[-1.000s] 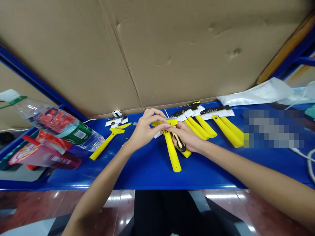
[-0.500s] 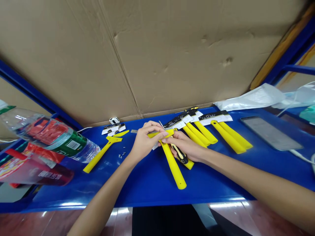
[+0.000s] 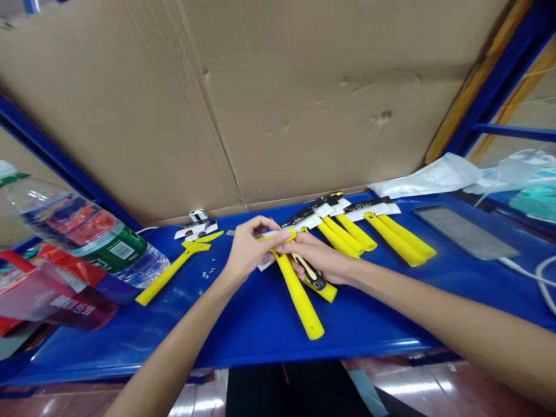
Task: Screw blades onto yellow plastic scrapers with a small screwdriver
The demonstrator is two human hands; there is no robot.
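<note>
My left hand (image 3: 252,246) is closed around the head of a yellow scraper (image 3: 300,298), whose long handle slants down toward the table's front edge. In my right hand (image 3: 319,255) lies a screwdriver (image 3: 310,273) with a black and cream handle. The right fingertips meet the left thumb at the scraper head; the screwdriver's tip is hidden there. Under my right hand another yellow handle (image 3: 328,291) shows partly. To the left lies a yellow scraper body (image 3: 167,277) with a loose yellow piece (image 3: 210,237) by its head. Small screws (image 3: 206,274) are scattered close to it.
Packaged scrapers with yellow handles (image 3: 399,240) lie at the back right. Beyond them are a phone (image 3: 467,231) with a cable and a white bag (image 3: 428,176). A water bottle (image 3: 117,249) and a red cup (image 3: 82,307) occupy the left. Cardboard (image 3: 304,104) backs the blue table (image 3: 252,341).
The view has shifted slightly, so most things sit a little further left. Both hands keep their hold; the thin shaft that stuck up between them no longer shows clearly.
</note>
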